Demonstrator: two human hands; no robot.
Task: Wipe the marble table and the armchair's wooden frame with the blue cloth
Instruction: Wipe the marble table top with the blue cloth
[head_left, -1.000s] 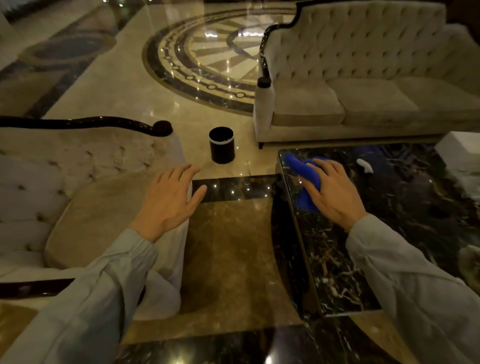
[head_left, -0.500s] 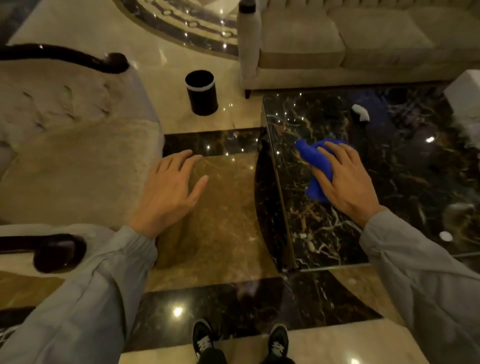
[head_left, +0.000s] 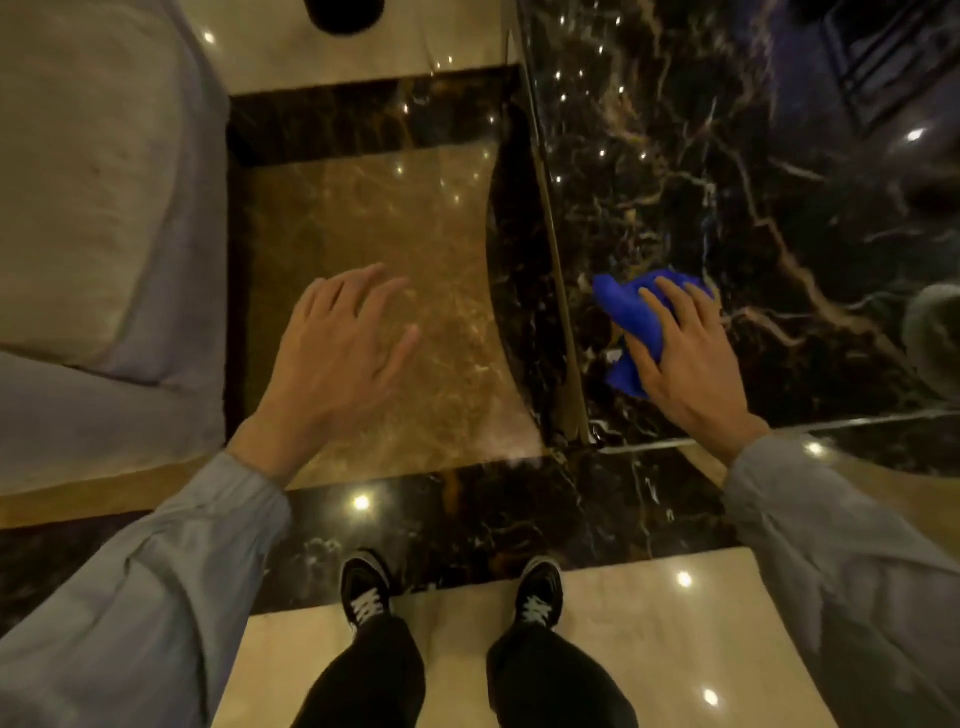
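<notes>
While the blue cloth (head_left: 631, 322) lies bunched on the marble table (head_left: 753, 182) under the right hand (head_left: 685, 353), its long axis runs from a point up and left of the fingertips down to a tail below the thumb, close to the table's near-left corner. The right hand presses flat on it, fingers spread and only slightly curled, while the left hand (head_left: 337, 353) hovers loose and empty over the brown floor beside the armchair (head_left: 104, 208). Compared with half a second ago, the view has tipped steeply downward and both black shoes (head_left: 363, 587) now show fully
</notes>
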